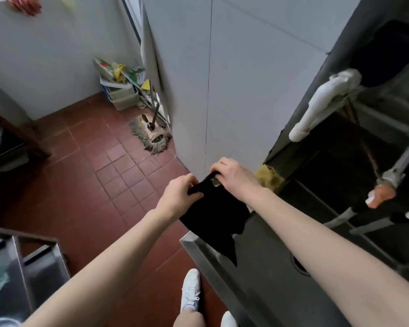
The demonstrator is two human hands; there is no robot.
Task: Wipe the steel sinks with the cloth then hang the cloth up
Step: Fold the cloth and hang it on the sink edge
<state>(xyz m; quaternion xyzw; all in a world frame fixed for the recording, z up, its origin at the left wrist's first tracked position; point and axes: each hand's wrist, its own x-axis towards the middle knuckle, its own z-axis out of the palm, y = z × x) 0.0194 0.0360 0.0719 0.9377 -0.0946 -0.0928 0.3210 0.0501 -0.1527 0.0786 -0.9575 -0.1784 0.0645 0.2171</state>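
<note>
A black cloth (pixel 216 213) hangs between both hands over the left end of the steel sink unit (pixel 265 267). My left hand (pixel 178 195) grips its top left edge. My right hand (pixel 233 175) grips the top right edge, close to the white wall. The cloth's lower corner droops over the sink's front rim (pixel 198 251). A drain (pixel 299 264) shows in the near basin, partly hidden by my right forearm.
A mop head (pixel 152 138) lies on the red tiled floor by the wall corner, with a cluttered rack (pixel 125 88) behind it. A white pipe (pixel 321 102) and taps (pixel 385 187) stand over the far basins. A yellow-green cloth (pixel 270 179) sits at the sink's end. Steel bins (pixel 26 274) stand at lower left.
</note>
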